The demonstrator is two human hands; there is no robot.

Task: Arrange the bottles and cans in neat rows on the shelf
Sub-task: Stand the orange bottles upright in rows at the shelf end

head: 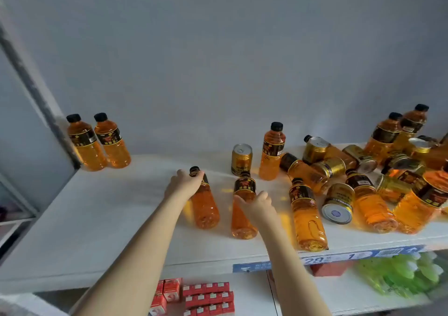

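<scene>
On the white shelf [97, 218] two orange bottles lie on their sides in the middle. My left hand [185, 185] grips the left lying bottle [204, 206] near its black cap. My right hand [258, 205] grips the second lying bottle [243, 221] round its black label. Two orange bottles [99, 143] stand upright side by side at the back left corner. One bottle [271, 153] and a gold can [241, 159] stand upright behind my hands. A third lying bottle [306, 216] is to the right of my right hand.
A jumble of several lying and standing bottles and gold cans [378, 175] fills the shelf's right side. A blue price strip [327, 258] runs along the front edge. Below are red cartons [206, 296] and green bottles [400, 274]. A grey wall backs the shelf.
</scene>
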